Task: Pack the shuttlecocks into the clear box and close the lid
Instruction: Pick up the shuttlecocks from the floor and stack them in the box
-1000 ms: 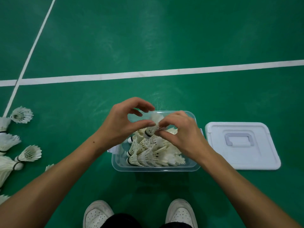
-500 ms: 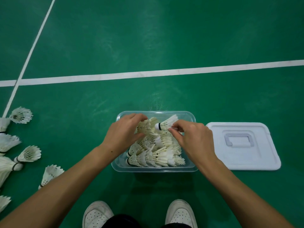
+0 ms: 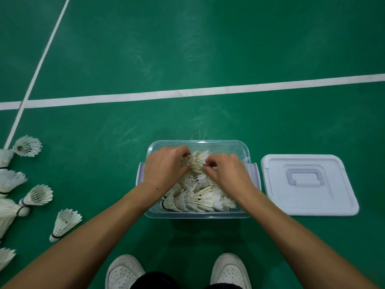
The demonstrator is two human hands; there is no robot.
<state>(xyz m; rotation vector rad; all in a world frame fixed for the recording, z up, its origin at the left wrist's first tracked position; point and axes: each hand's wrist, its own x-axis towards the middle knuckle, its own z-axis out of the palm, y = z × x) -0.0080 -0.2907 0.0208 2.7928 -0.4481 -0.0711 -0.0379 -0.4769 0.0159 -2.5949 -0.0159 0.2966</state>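
Note:
The clear box (image 3: 229, 144) stands on the green floor in front of me, holding several white shuttlecocks (image 3: 195, 200) in rows. Both hands reach inside it. My left hand (image 3: 164, 167) and my right hand (image 3: 227, 172) pinch one shuttlecock (image 3: 199, 160) between them, low over the pile near the box's far side. Its white lid (image 3: 308, 184) with a moulded handle lies flat on the floor just right of the box.
Several loose shuttlecocks (image 3: 64, 223) lie scattered on the floor at the left edge. White court lines (image 3: 187, 93) cross the floor beyond the box. My white shoes (image 3: 124, 272) are at the bottom, close to the box.
Both hands have come down from above the box into it, carrying the shuttlecock down onto the pile. The view has shifted a little, showing more loose shuttlecocks at the left.

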